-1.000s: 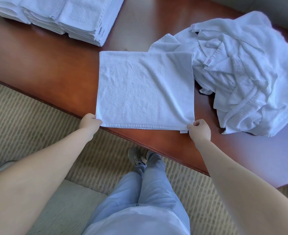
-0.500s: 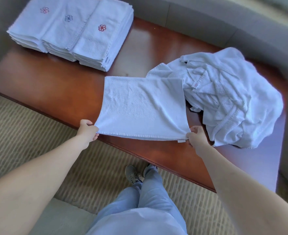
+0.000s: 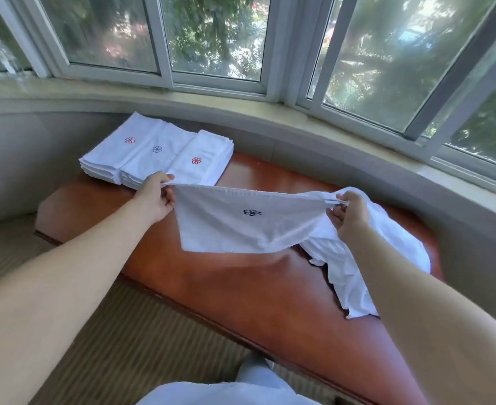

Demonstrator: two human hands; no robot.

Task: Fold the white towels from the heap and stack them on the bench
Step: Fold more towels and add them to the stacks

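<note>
Towel (image 3: 246, 226) lifted off bench (image 3: 240, 287); hands pinch top corners.

Three stacks (image 3: 156, 153) of folded towels, one held towel (image 3: 240, 226), one heap (image 3: 366, 258), two hands (image 3: 156, 197).

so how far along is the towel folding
Partly done. Three stacks of folded towels already sit at the far left end of the bench. In hand: one towel, lifted off the bench, with the left hand and right hand each pinching a top corner. Left: the heap of unfolded towels behind the right arm.
</note>
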